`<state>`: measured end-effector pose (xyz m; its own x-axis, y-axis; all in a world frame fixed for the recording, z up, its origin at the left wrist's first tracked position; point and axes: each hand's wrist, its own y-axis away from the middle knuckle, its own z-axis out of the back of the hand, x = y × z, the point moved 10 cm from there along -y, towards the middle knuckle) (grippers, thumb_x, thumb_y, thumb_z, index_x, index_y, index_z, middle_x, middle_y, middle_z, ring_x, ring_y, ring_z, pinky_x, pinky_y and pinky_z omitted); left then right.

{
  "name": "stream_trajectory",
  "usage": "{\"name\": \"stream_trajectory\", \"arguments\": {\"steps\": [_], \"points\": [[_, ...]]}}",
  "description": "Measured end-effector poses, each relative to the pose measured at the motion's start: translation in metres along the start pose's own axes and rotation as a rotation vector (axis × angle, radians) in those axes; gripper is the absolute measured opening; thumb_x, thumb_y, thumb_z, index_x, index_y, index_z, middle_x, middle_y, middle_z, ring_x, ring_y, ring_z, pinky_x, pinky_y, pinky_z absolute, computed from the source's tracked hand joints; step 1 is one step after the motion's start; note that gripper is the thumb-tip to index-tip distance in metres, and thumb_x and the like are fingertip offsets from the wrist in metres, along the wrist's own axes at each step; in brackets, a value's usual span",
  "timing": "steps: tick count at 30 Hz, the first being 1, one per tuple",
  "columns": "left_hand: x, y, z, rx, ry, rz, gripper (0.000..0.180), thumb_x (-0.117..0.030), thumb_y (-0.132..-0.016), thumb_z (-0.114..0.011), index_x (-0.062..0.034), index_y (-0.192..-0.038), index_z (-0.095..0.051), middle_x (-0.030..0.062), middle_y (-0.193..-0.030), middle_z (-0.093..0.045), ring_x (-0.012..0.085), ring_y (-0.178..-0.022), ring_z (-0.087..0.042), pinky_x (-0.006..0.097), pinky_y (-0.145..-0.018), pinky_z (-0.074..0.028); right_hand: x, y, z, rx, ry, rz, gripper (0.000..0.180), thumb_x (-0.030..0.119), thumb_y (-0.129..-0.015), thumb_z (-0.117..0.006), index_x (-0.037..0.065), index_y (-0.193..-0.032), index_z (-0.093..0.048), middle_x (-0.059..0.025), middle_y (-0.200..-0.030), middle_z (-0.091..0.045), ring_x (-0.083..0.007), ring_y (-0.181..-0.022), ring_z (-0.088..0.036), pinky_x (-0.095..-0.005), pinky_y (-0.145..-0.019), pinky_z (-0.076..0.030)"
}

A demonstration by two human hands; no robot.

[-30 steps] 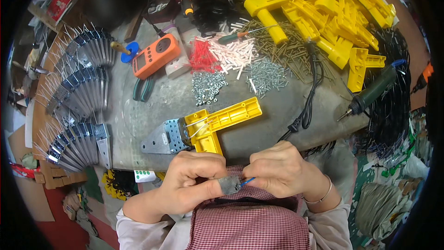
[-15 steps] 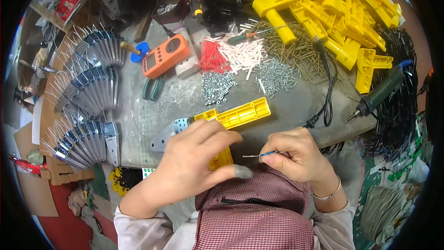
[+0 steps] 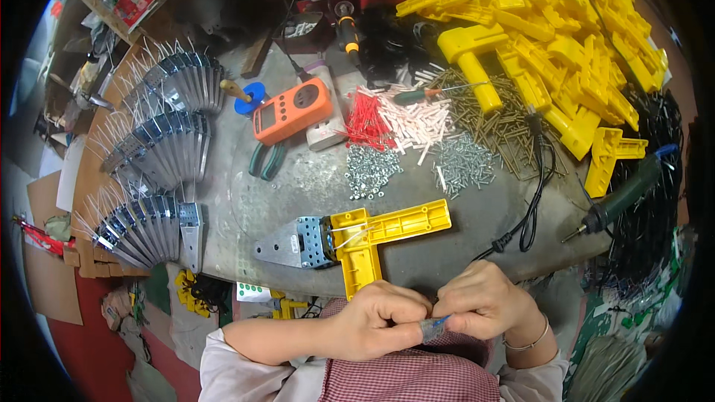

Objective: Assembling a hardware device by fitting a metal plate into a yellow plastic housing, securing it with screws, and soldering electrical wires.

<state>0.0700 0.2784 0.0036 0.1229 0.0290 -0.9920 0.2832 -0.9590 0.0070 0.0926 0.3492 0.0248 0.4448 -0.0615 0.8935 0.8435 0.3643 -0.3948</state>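
Two hands meet just below the table edge, and between them we pinch one small grey piece (image 3: 430,327) with a thin blue wire tip on it. Our left hand (image 3: 380,320) has its fingers curled tight around the piece from the left side, and our right hand (image 3: 484,305) presses thumb and forefinger together on the blue end. Both grips are closed on this same small part; what kind of part it is, we cannot tell, it is too small.

Just above the hands, on the grey table (image 3: 298,186), lies a yellow L-shaped bracket (image 3: 380,234) joined to a grey metal plate (image 3: 294,244), with thin white wires across the joint. We judge this unit is partly assembled, and the small piece is not yet mounted on it.

To the left, many finished plates with spikes (image 3: 153,171) stand in fanned rows, so much work seems done. Far right, a big heap of yellow brackets (image 3: 551,37) waits, so much remains. Piles of screws (image 3: 462,164) lie between.
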Motion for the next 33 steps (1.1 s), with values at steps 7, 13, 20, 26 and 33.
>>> {"name": "stream_trajectory", "arguments": {"steps": [7,13,20,26,33], "points": [[-0.005,0.005,0.008,-0.144,0.121,-0.044,0.031,-0.003,-0.087,-0.059,0.0021,-0.063,-0.040,0.0065,-0.062,-0.038,0.0154,-0.054,-0.034,0.032,-0.050,-0.028,-0.003,-0.004,-0.001,-0.087,-0.029,0.050,0.009,0.010,-0.082,-0.067,0.004,-0.080,-0.061,-0.0067,-0.066,-0.055,-0.0256,-0.055,-0.056,-0.0346,-0.047,-0.043],[-0.053,0.045,0.041,-0.209,-0.059,0.025,0.029,-0.009,-0.090,-0.058,0.0024,-0.069,-0.044,0.0056,-0.063,-0.043,0.0162,-0.058,-0.044,0.031,-0.053,-0.036,-0.032,0.014,0.017,-0.279,0.157,-0.077,0.012,0.016,-0.080,-0.070,0.005,-0.079,-0.064,-0.0051,-0.064,-0.060,-0.0227,-0.053,-0.060,-0.0309,-0.048,-0.046],[-0.070,0.041,0.073,-0.444,-0.689,-0.232,0.022,-0.016,-0.073,-0.072,-0.0023,-0.088,-0.064,0.0080,-0.071,-0.059,0.0233,-0.064,-0.057,0.034,-0.059,-0.045,-0.040,0.017,0.030,-0.489,-0.022,-0.214,0.017,0.017,-0.087,-0.066,0.002,-0.079,-0.066,-0.0066,-0.064,-0.063,-0.0166,-0.051,-0.059,-0.0271,-0.048,-0.043],[-0.047,0.009,0.040,-0.375,-0.962,-0.164,0.052,-0.004,-0.070,-0.060,-0.0034,-0.123,-0.061,0.0153,-0.111,-0.064,0.0317,-0.101,-0.061,0.039,-0.088,-0.048,-0.021,0.004,0.025,-0.425,0.122,-0.230,0.011,0.012,-0.085,-0.064,0.001,-0.084,-0.067,-0.0088,-0.073,-0.063,-0.0193,-0.061,-0.060,-0.0290,-0.057,-0.045],[-0.015,-0.013,0.013,-0.512,-0.580,-0.398,0.044,-0.003,-0.083,-0.058,-0.0076,-0.127,-0.059,0.0135,-0.125,-0.056,0.0335,-0.112,-0.055,0.041,-0.098,-0.044,-0.029,0.053,0.029,-0.657,0.591,-0.247,0.038,0.022,-0.095,-0.042,-0.010,-0.104,-0.060,-0.0219,-0.104,-0.063,-0.0337,-0.096,-0.061,-0.0411,-0.087,-0.045]]}}
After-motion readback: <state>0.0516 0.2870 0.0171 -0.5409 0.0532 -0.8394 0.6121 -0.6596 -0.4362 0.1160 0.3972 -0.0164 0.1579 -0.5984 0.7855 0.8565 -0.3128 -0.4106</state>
